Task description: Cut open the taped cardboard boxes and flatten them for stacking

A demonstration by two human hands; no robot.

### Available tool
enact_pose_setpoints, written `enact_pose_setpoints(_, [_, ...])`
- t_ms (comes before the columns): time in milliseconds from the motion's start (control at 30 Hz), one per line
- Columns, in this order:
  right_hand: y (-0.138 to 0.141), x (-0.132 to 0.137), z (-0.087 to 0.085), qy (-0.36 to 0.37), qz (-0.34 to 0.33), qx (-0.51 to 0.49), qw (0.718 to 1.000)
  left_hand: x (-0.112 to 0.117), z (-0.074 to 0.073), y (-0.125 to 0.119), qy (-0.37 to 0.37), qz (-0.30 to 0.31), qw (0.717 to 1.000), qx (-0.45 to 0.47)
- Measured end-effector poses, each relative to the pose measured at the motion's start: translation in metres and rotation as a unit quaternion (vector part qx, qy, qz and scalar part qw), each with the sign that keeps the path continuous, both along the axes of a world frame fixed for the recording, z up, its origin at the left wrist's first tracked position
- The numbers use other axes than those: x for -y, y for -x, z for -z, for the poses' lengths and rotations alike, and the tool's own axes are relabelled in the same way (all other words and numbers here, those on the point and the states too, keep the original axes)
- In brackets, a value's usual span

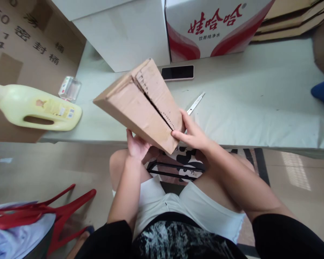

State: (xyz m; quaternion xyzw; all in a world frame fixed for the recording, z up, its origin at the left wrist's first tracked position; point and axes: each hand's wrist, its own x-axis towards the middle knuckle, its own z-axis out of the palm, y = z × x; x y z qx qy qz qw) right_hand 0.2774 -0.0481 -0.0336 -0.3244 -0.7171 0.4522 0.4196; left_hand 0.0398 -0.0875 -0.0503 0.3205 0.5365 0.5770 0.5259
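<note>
A brown cardboard box (132, 111) is held up tilted over the table's front edge. Along its upper face runs a dark gap between flaps, with torn perforated edges. My left hand (137, 145) supports it from below on the near left side, most of its fingers hidden beneath. My right hand (190, 131) grips the right-hand end, with a finger at the gap's lower end. Just behind the right hand a utility knife (196, 103) lies on the table, partly covered by that hand. A smartphone (177, 72) rests face up beyond the box.
White cartons (124, 36) and a red-and-white carton (216, 27) stand along the back of the cloth-covered table (259, 100). At left are a yellow jug (43, 108), a small clear container (70, 88) and a large cardboard box (37, 46). A red chair (67, 212) stands lower left.
</note>
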Motion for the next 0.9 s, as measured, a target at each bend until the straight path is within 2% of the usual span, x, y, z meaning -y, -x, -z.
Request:
enact_pose_setpoints(100, [-0.011,0.003,-0.005,0.037,0.048,-0.027,0.998,0.007,0.005,-0.012,0.088,0.090,0.989,0.077])
enact_pose_setpoints(167, [-0.017,0.003,-0.004,0.059,0.079,-0.039,0.994,0.012,0.012,-0.019,0.147,0.136,0.977,0.068])
enact_pose_setpoints(233, [-0.021,0.001,-0.003,0.065,0.102,-0.047,0.992,0.015,0.019,-0.025,0.189,0.155,0.970,0.019])
enact_pose_setpoints(300, [-0.021,-0.001,-0.003,0.052,0.116,-0.046,0.991,0.017,0.025,-0.025,0.187,0.111,0.975,-0.051])
enact_pose_setpoints(400, [-0.016,-0.002,-0.004,0.018,0.109,-0.038,0.993,0.017,0.019,-0.014,0.129,-0.032,0.982,-0.133])
enact_pose_setpoints(467, [-0.011,-0.001,-0.006,0.003,0.077,-0.027,0.997,0.013,0.001,-0.005,0.056,-0.133,0.973,-0.182])
enact_pose_setpoints(500, [-0.009,0.000,-0.007,-0.001,0.058,-0.022,0.998,0.010,-0.011,-0.002,-0.029,-0.184,0.953,-0.237])
enact_pose_setpoints(567, [-0.006,0.002,-0.008,-0.001,0.032,-0.014,0.999,-0.003,-0.039,0.000,-0.165,-0.197,0.917,-0.306])
enact_pose_setpoints(600, [-0.005,0.002,-0.008,0.000,0.028,-0.014,0.999,-0.012,-0.052,-0.001,-0.209,-0.174,0.906,-0.325])
enact_pose_setpoints(633, [-0.004,0.003,-0.008,0.000,0.031,-0.016,0.999,-0.023,-0.065,-0.005,-0.233,-0.123,0.901,-0.345])
enact_pose_setpoints(733, [-0.005,0.002,-0.005,0.004,0.040,-0.033,0.999,-0.059,-0.088,-0.020,-0.233,0.032,0.887,-0.398])
enact_pose_setpoints(800, [-0.008,-0.002,0.001,0.043,0.069,-0.053,0.995,-0.077,-0.090,-0.030,-0.210,0.090,0.872,-0.434])
enact_pose_setpoints(867, [-0.013,-0.011,0.009,0.105,0.150,-0.033,0.982,-0.087,-0.085,-0.035,-0.193,0.117,0.856,-0.464])
enact_pose_setpoints(900, [-0.015,-0.016,0.013,0.129,0.194,0.008,0.972,-0.088,-0.082,-0.036,-0.188,0.123,0.848,-0.480])
